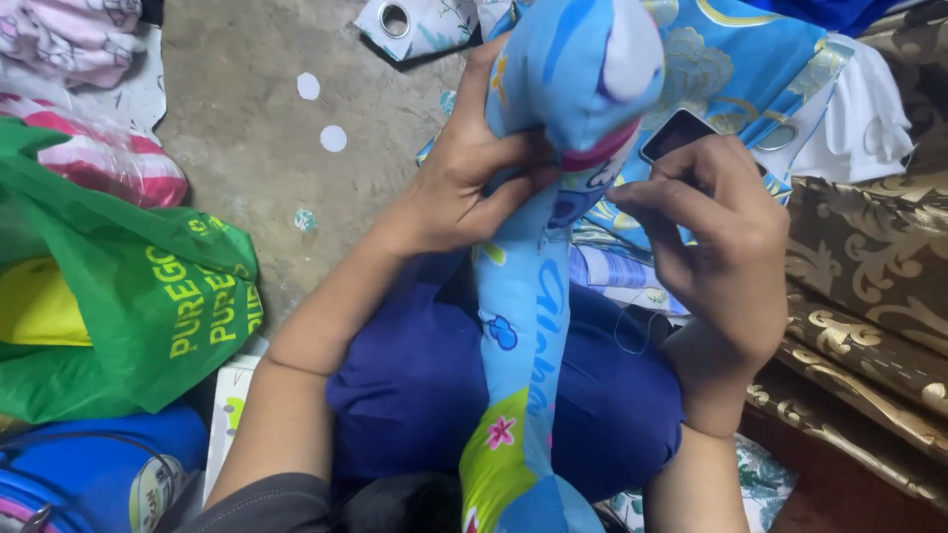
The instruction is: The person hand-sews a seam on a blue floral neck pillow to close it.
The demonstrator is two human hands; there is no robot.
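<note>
Here, both hands, left (pixel 464 178) and right (pixel 716 232), on blue printed cloth (pixel 568 74).

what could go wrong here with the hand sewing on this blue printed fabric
The right hand pinches right beside the left hand gripping the blue printed fabric; if a needle is there, it is hidden, so a prick is possible. The thin thread loops loose and might tangle. Gold patterned cloth crowds the right side and may snag.
</note>
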